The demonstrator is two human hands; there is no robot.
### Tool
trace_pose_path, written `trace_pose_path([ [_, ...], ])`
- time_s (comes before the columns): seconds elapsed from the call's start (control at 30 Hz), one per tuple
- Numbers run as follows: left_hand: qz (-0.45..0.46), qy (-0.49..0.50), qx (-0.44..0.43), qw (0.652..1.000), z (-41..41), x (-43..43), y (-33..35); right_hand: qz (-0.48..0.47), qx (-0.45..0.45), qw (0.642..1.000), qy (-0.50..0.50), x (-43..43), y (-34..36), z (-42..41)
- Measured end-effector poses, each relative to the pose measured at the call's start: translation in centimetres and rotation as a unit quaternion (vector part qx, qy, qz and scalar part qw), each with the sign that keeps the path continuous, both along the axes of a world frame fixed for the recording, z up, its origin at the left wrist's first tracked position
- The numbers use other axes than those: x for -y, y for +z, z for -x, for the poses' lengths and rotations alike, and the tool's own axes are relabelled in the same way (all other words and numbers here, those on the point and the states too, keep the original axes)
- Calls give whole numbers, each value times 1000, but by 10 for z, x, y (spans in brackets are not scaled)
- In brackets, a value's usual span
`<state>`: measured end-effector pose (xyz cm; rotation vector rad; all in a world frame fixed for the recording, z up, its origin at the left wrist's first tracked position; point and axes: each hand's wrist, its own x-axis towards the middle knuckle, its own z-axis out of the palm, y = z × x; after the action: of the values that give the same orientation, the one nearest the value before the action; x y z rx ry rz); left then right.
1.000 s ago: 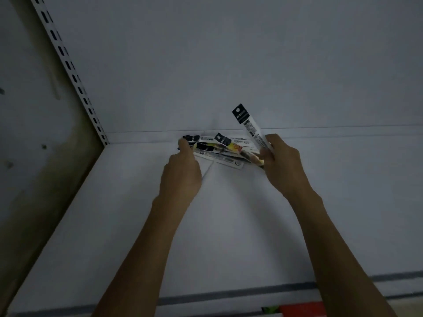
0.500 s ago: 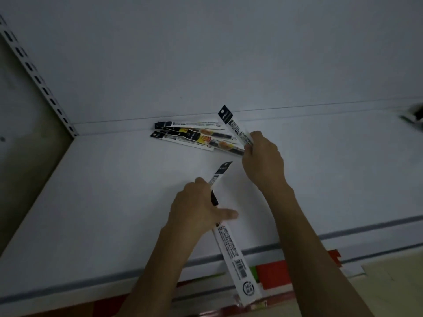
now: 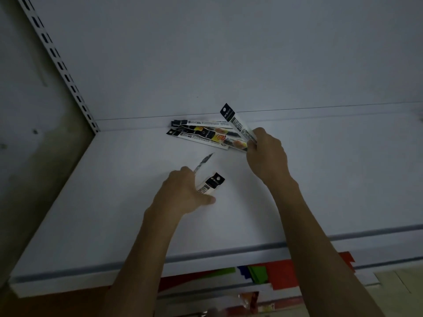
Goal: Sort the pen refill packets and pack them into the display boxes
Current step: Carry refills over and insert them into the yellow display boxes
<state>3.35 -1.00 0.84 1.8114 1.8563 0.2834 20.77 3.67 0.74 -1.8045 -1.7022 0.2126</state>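
Shelf [image 3: 114, 202], rear: I see a pile [image 3: 206, 135] of refill packets lying flat by the back wall. Left hand [image 3: 183, 193]: fingers clamped on the near packet [image 3: 211, 183], mid-shelf. Right hand [image 3: 266, 154]: fingers pinching the far packet [image 3: 238, 124], tilted up at the pile's right end.

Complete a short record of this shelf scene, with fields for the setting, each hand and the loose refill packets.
Setting: white shelf with a slotted upright at its left
Left hand: grips a refill packet, black header showing
Right hand: holds a raised packet, tilted upward
Loose packets: overlapping pile lying at the shelf's back edge
Below shelf: coloured items, too dim to identify
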Motion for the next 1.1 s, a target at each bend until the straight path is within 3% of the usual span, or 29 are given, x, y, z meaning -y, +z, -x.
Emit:
trace_pose_path([
  [0.13,-26,-46,-9,999,6,-8,-2,5,0,1000,-11,2,-3,4],
  [0.27,-156,-98,-96,978,11,-14,-4,-3,-3,1000,-21,4,-5,5],
  [0.4,-204,-80,17,976,2,-23,8,-10,-11,999,-42,13,-4,-6],
  [0.47,-237,-92,26,967,-12,-27,17,-13,-4,999,-52,21,-3,-20],
  [0.63,-169,-174,112,964,-66,-36,27,-18,3,994,-105,47,2,-79],
  [0.9,-198,-231,280,910,-222,8,30,-73,-85,972,-206,129,10,-231],
  [1.0,-240,-231,312,890,-296,30,27,-83,-82,962,-246,173,12,-302],
  [1.1,-212,-216,379,875,-361,50,21,-94,-66,952,-284,211,14,-361],
])
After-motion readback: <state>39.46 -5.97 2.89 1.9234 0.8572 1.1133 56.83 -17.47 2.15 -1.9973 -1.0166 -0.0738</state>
